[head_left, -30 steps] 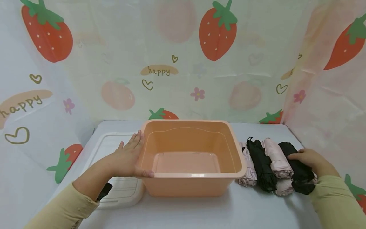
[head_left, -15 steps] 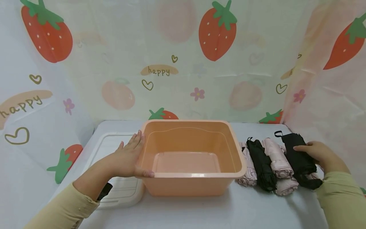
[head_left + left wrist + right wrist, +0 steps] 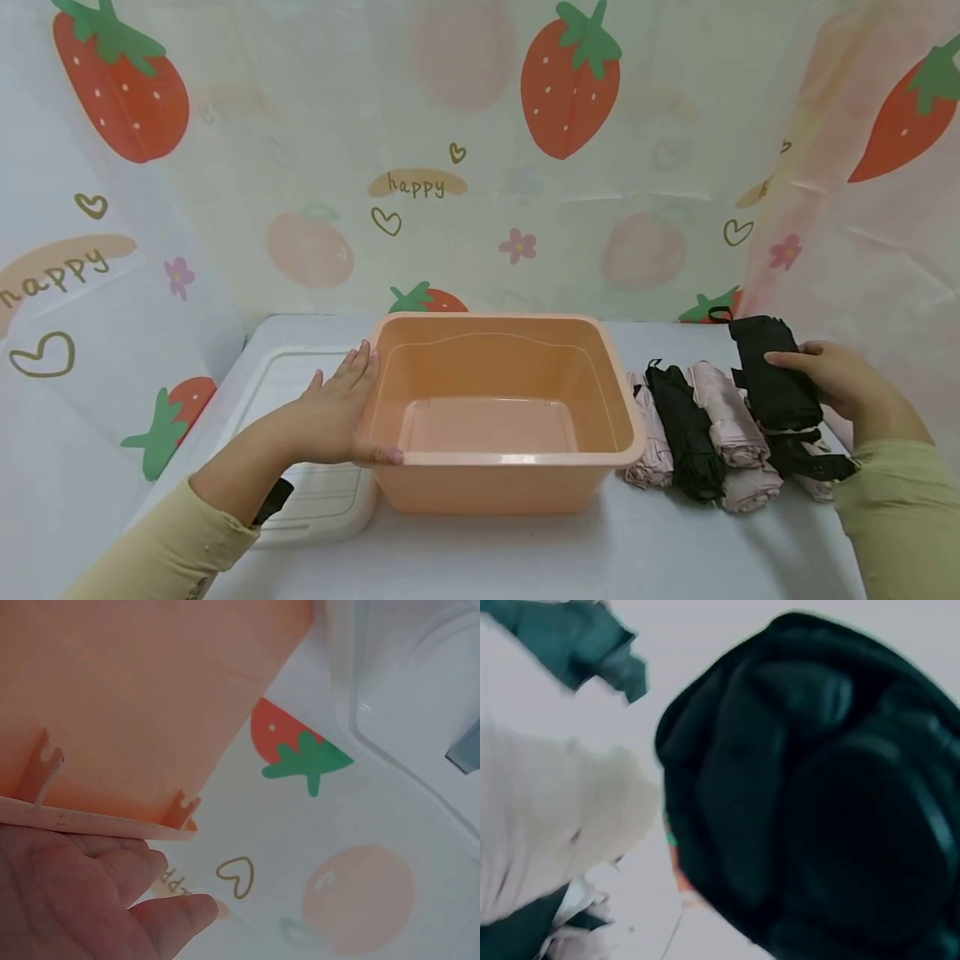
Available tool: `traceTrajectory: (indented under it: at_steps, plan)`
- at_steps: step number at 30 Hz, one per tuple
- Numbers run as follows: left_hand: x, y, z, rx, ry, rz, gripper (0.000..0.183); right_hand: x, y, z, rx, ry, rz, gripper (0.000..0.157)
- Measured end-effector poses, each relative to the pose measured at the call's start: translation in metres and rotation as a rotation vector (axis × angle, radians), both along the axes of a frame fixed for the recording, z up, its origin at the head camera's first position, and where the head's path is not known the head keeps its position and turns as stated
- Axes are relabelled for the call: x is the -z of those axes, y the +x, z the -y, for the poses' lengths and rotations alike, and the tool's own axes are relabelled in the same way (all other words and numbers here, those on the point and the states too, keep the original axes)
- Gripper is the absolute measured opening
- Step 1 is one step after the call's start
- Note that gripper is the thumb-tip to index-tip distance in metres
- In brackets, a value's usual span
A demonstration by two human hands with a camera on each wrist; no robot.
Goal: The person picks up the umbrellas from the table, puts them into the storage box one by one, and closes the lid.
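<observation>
A peach plastic storage bin stands in the middle of the table, nothing visible inside it. Against its left rim rests my left hand, fingers straight, thumb by the front corner; the left wrist view shows this hand under the rim. My right hand grips a black folded umbrella with a strap loop, held tilted above the pile at right. Its round end fills much of the right wrist view as a dark umbrella. Beneath and beside it lie a pink umbrella and a black umbrella.
Left of the bin, partly under my left arm, lies a white lid. Another pink umbrella lies close to the bin's right side. A strawberry-print curtain surrounds the white table at the back and sides.
My right hand has lifted the black umbrella up off the pile, slightly away and to the right. My left hand and the bin have stayed in place.
</observation>
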State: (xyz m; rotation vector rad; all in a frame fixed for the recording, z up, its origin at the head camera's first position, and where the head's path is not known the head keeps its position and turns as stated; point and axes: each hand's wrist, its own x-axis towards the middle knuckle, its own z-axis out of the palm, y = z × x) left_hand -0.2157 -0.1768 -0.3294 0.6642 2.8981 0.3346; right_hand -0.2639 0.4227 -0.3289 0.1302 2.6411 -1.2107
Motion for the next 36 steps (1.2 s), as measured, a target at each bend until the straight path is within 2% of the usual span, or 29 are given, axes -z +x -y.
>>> traceTrajectory:
  at_steps: [6,12,20,28,36]
  plan:
    - [-0.002,0.000,0.001,-0.002,0.005,0.008,0.136,-0.019,-0.007,0.020,-0.006,-0.087,-0.046,0.053]
    - [-0.002,-0.001,0.002,0.002,0.008,0.014,0.136,-0.042,-0.014,0.043,-0.031,-0.094,-0.084,0.058]
    - [-0.003,0.000,0.002,0.003,0.018,0.021,0.136,-0.066,-0.024,0.085,-0.079,-0.167,-0.119,0.059]
    - [0.000,-0.001,0.001,0.003,0.019,0.011,0.137,-0.083,-0.031,0.132,-0.114,-0.126,-0.124,0.060]
    - [0.001,-0.001,0.000,0.010,0.016,0.002,0.136,-0.097,-0.035,0.186,-0.160,-0.013,-0.163,0.054]
